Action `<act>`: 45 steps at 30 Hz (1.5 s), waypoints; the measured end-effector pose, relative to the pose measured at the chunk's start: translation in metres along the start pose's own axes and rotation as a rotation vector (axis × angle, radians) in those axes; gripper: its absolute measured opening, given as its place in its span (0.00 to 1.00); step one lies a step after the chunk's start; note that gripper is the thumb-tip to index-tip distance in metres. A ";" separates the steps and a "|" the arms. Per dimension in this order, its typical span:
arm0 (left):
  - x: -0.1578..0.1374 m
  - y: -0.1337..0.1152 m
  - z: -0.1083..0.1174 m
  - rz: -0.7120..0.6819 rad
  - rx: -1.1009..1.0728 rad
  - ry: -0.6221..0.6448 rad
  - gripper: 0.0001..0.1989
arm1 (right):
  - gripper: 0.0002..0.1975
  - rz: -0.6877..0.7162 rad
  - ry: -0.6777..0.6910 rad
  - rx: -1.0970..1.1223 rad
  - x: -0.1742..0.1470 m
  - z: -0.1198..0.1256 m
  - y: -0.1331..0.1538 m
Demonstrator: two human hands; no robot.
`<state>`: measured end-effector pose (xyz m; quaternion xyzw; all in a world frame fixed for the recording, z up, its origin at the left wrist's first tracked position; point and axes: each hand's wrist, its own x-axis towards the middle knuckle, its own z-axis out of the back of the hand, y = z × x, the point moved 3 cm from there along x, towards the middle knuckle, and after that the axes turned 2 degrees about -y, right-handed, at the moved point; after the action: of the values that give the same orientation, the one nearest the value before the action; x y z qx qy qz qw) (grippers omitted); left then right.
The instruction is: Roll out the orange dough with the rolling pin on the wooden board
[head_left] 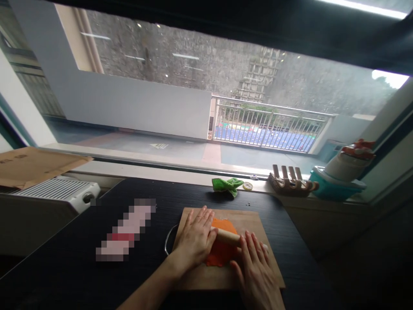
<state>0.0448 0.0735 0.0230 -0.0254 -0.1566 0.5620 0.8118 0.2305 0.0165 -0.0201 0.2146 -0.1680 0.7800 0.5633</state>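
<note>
On wooden board (251,218): orange sheet (222,255), already flat, thin-looking. Rolling pin (227,237) across it, my left hand (196,234) and right hand (258,265) laid on top, fingers straight, not gripping. Flattening mostly done I'd guess, pin not off yet.

Looked like a school-type room: window (180,64) beyond the fingers (202,216) showed walkway (180,148), metal railing (271,125), blue court (288,138).
</note>
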 end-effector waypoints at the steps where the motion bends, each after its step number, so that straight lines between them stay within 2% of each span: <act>1: 0.013 0.001 -0.002 0.017 0.017 0.025 0.26 | 0.29 -0.027 0.079 0.001 0.016 0.000 -0.004; 4: 0.064 0.002 -0.009 0.056 0.044 0.070 0.26 | 0.27 -0.147 0.277 0.014 0.063 0.000 -0.016; 7: 0.089 0.003 -0.013 0.052 0.042 0.084 0.27 | 0.27 -0.224 0.335 -0.001 0.074 -0.001 -0.016; 9: 0.078 0.005 -0.013 0.020 0.037 0.074 0.27 | 0.27 -0.204 0.286 -0.003 0.054 0.000 -0.007; 13: 0.022 0.010 -0.005 -0.040 0.006 0.043 0.26 | 0.27 -0.097 0.054 0.029 -0.005 0.008 0.017; 15: 0.006 0.012 -0.001 -0.048 -0.011 0.043 0.26 | 0.28 -0.063 -0.006 0.032 -0.016 0.012 0.021; 17: 0.012 0.011 0.001 -0.044 -0.008 0.062 0.26 | 0.27 -0.071 0.042 0.039 -0.005 0.011 0.015; 21: 0.064 0.002 -0.003 0.001 0.023 0.097 0.26 | 0.26 -0.180 0.281 0.058 0.050 0.003 -0.010; 24: 0.083 -0.003 -0.005 0.021 0.030 0.101 0.26 | 0.26 -0.234 0.351 0.035 0.067 0.001 -0.016; 26: 0.069 -0.003 -0.003 0.004 0.028 0.090 0.27 | 0.26 -0.207 0.305 0.008 0.051 0.003 -0.008; 30: 0.007 0.002 0.002 -0.037 -0.001 0.043 0.28 | 0.27 -0.091 0.074 0.000 -0.007 0.010 0.014; 32: -0.011 0.005 0.004 -0.054 -0.023 0.008 0.27 | 0.27 -0.051 0.009 0.006 -0.018 0.012 0.017; 34: -0.007 0.006 0.004 -0.039 -0.016 -0.003 0.27 | 0.27 -0.068 0.039 0.006 -0.005 0.011 0.013; 38: 0.042 0.004 -0.001 0.039 0.032 0.004 0.25 | 0.25 -0.181 0.249 0.007 0.059 -0.001 -0.006; 40: 0.056 0.002 -0.001 0.057 0.041 0.000 0.24 | 0.25 -0.221 0.299 0.004 0.077 -0.005 -0.010; 42: 0.049 0.001 0.001 0.059 0.044 -0.005 0.24 | 0.26 -0.221 0.264 -0.012 0.071 -0.006 -0.009; 45: 0.003 -0.003 0.005 0.010 0.035 -0.038 0.25 | 0.29 -0.099 0.098 -0.046 0.026 -0.004 -0.001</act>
<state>0.0471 0.0749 0.0287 -0.0012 -0.1618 0.5689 0.8063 0.2237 0.0397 -0.0099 0.1710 -0.1474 0.7568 0.6134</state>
